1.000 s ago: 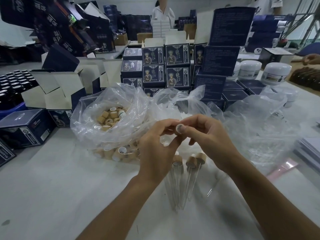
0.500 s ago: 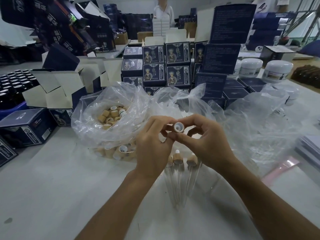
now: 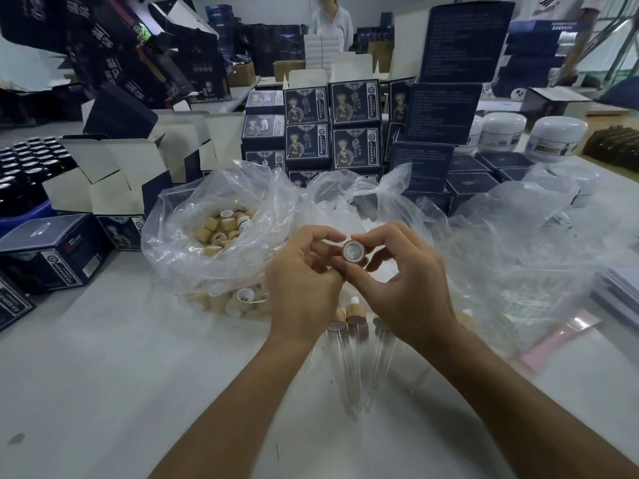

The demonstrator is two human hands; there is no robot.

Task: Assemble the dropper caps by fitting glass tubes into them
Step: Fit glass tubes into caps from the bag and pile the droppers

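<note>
**Inspector A:** Wooden dropper cap (image 3: 353, 251) noted, held above the bench (image 3: 103, 375) with its open white-lined underside turned toward the camera. State of the hands?

**Inspector B:** Right hand (image 3: 408, 285) pinches the cap between thumb and fingertips. Left hand (image 3: 304, 281) has its fingers curled, the tips meeting the cap's left edge. Whether a glass tube is between those fingers cannot be told.

**Inspector A:** Stock of loose caps?

**Inspector B:** One clear plastic bag (image 3: 207, 236), open at the top, just left of the hands and resting on the bench; loose wooden caps (image 3: 221, 226) fill it (more show through its lower wall).

**Inspector A:** Finished pieces?

**Inspector B:** Assembled droppers (image 3: 352, 340) lie on the bench beneath the hands, caps away from the person, glass tubes pointing back toward them. They lie close together, partly hidden by the wrists.

**Inspector A:** Surroundings?

**Inspector B:** Dark blue printed boxes (image 3: 332, 126) stacked behind the bag; white jars (image 3: 556, 136) at the far right; a second, crumpled plastic bag (image 3: 501, 243) right of the hands.
</note>
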